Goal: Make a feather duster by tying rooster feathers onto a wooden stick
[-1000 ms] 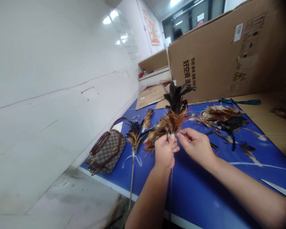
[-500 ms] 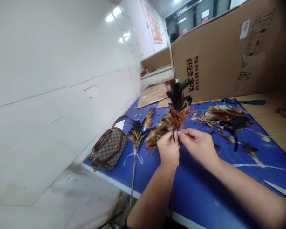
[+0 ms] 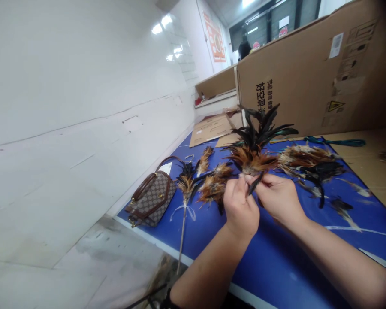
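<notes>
A feather duster (image 3: 252, 150), with dark green-black plumes on top and rust-brown ones below, stands upright above the table. My left hand (image 3: 242, 206) is closed around its base. My right hand (image 3: 278, 195) pinches at the same base from the right, and a dark feather pokes out between the two hands. What lies inside the fingers is hidden. Left of my hands, a smaller feather duster (image 3: 185, 184) on a thin stick, tied with a clear ribbon, lies on the table. Brown feather bunches (image 3: 214, 184) are close behind my left hand.
On the blue tabletop (image 3: 263, 266) a pile of loose feathers (image 3: 309, 159) lies at the right. A patterned handbag (image 3: 152, 197) sits by the wall at the left. A large cardboard box (image 3: 309, 81) stands at the back, and a white blade-like strip (image 3: 378, 259) lies near the right edge.
The dark plumes have turned and now fan out wider. Both hands, still together at the base, appear slightly further right as the whole view has shifted.
</notes>
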`<action>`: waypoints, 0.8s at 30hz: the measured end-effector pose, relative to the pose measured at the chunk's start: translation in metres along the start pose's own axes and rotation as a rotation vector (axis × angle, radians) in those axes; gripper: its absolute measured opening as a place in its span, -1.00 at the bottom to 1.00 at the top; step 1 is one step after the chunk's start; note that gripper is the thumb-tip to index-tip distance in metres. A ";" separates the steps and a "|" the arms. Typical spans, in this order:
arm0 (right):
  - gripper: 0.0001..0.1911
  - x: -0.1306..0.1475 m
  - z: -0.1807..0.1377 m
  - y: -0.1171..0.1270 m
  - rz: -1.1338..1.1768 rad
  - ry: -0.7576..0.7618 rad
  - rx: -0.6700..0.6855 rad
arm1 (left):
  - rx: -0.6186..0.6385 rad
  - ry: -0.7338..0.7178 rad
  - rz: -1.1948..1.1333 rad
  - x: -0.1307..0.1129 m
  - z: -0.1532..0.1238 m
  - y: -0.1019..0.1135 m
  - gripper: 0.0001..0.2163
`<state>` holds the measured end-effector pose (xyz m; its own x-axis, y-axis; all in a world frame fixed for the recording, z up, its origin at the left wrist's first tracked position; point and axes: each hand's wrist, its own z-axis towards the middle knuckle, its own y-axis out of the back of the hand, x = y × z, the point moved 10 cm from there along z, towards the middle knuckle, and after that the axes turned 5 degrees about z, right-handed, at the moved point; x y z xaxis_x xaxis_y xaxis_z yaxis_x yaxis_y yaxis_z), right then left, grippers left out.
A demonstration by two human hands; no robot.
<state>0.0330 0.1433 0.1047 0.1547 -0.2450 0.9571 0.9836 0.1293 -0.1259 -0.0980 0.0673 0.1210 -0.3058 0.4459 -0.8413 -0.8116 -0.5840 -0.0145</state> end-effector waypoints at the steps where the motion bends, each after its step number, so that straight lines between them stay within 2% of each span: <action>1: -0.59 -0.004 0.000 0.000 0.033 -0.027 0.008 | 0.005 -0.005 0.003 -0.002 -0.002 0.000 -0.76; 4: -0.61 -0.018 0.001 -0.003 0.168 -0.124 0.033 | 0.028 -0.023 0.000 -0.007 -0.005 -0.001 -0.71; 8: -0.59 -0.036 0.001 -0.009 0.356 -0.258 0.083 | 0.111 0.050 -0.005 0.000 -0.006 -0.001 -0.88; 11: -0.57 -0.042 0.000 -0.014 0.406 -0.300 0.144 | 0.171 0.241 -0.077 0.022 -0.009 -0.001 -0.79; 15: -0.53 -0.040 -0.002 -0.021 0.420 -0.306 0.237 | 0.148 0.504 -0.380 0.047 -0.016 -0.003 -0.63; 19: -0.53 -0.036 -0.003 -0.025 0.412 -0.304 0.290 | 0.165 0.654 -0.567 0.055 -0.019 -0.008 -0.66; 21: -0.55 -0.036 -0.004 -0.027 0.422 -0.315 0.318 | 0.225 0.740 -0.615 0.059 -0.022 -0.013 -0.66; 24: -0.56 -0.036 -0.005 -0.029 0.440 -0.322 0.363 | 0.413 0.852 -0.668 0.060 -0.029 -0.027 -0.62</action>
<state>-0.0004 0.1438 0.0729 0.4442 0.1972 0.8739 0.7322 0.4822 -0.4810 -0.0802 0.0898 0.0556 0.5525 -0.1115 -0.8260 -0.8335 -0.0682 -0.5483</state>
